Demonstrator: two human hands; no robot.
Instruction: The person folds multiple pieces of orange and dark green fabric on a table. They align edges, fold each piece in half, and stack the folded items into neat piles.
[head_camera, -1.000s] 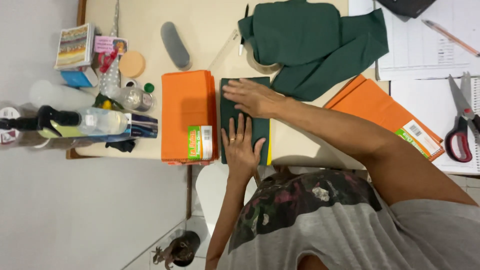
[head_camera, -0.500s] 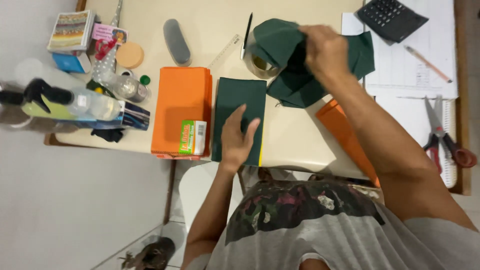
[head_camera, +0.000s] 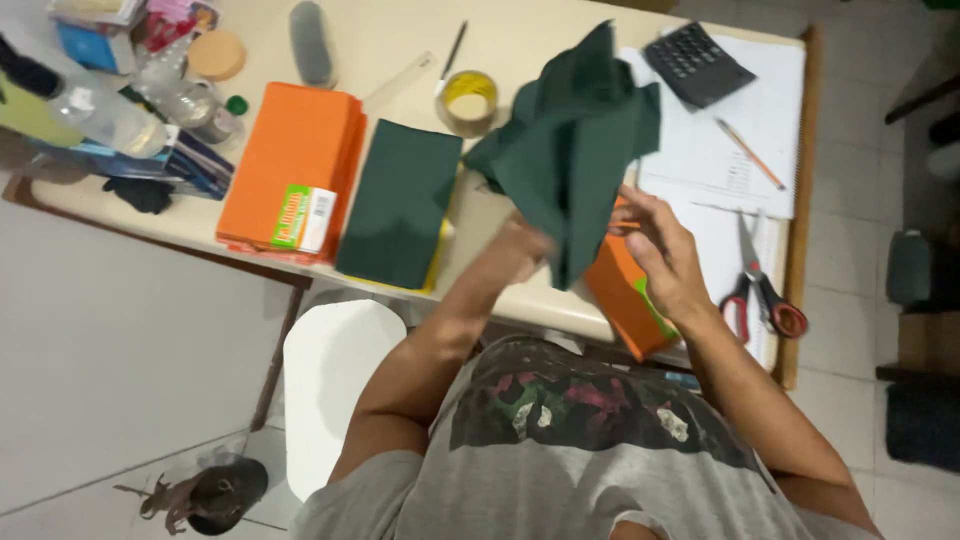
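Observation:
Both my hands hold a crumpled dark green fabric sheet (head_camera: 575, 150) lifted above the beige table (head_camera: 390, 50). My left hand (head_camera: 520, 250) grips its lower edge, and my right hand (head_camera: 665, 255) grips it from the right side. A flat folded dark green sheet (head_camera: 400, 200) lies on a yellow one at the table's front edge, to the left of my hands. An orange stack with a label (head_camera: 290, 170) sits beside it. Another orange pack (head_camera: 625, 300) lies under my right hand.
A tape roll (head_camera: 468, 100), a pen, a ruler and a grey case lie at the back. Papers, a calculator (head_camera: 697, 62), a pencil and red-handled scissors (head_camera: 760, 290) are on the right. Bottles and boxes crowd the left end. A white stool (head_camera: 335, 380) stands below.
My left hand left the flat green sheet and joined my right hand on the loose green fabric, which is now lifted off the table and pulled nearer to me.

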